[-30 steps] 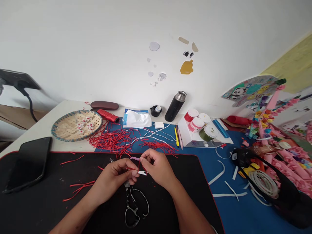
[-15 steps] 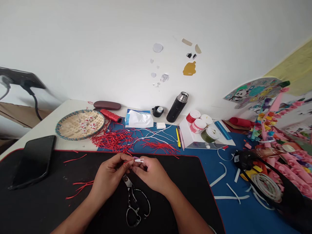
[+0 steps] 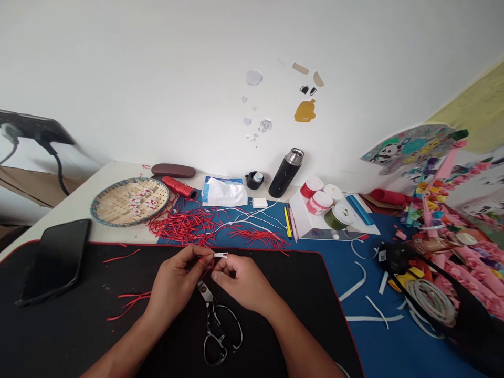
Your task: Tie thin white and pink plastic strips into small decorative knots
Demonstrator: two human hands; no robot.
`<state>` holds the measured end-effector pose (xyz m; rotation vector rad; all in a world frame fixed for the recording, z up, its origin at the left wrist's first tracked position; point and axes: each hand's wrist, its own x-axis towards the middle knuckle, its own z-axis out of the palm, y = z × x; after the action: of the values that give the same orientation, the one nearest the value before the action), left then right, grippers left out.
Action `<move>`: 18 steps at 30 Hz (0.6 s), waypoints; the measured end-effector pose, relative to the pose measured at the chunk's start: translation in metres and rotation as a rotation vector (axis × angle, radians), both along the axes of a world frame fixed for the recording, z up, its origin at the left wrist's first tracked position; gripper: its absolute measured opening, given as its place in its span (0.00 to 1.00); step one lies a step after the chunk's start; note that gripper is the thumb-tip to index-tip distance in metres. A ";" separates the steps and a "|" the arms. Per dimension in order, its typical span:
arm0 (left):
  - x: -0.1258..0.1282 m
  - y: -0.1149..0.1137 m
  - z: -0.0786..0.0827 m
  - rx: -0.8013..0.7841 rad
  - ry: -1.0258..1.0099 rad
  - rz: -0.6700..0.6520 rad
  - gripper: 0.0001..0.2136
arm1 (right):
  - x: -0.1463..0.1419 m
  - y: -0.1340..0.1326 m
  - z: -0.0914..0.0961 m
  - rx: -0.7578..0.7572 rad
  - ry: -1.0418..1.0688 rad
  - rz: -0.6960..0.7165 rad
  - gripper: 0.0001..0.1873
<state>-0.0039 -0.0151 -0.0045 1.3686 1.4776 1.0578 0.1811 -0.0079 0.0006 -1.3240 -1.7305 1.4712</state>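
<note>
Shifted farther over the red-edged black mat since a second ago, the small white strip is pinched in the left hand, the right hand curled beside it (whether gripping the thin red cord, I cannot tell).

White piece partly hidden, scissors likewise

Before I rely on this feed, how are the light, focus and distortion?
Head view: soft light, faint shadow beside the wall socket; head view, centre: scissors outlined clearly, white piece in the left hand too small for detail; head view, right edge: pink flowers stretched and soft.
</note>
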 end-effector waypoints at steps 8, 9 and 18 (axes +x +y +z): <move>-0.002 0.002 -0.005 0.036 0.125 0.000 0.08 | 0.005 0.001 0.005 0.033 -0.006 -0.033 0.05; -0.002 0.003 -0.006 0.041 0.146 -0.008 0.09 | 0.006 0.002 0.006 0.049 -0.011 -0.051 0.05; 0.002 0.005 -0.005 -0.119 -0.041 -0.187 0.09 | 0.016 0.006 0.009 0.311 -0.186 -0.136 0.03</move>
<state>-0.0015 -0.0099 -0.0090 1.3638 1.3326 0.8615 0.1970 -0.0017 0.0098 -1.4107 -1.8543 0.9832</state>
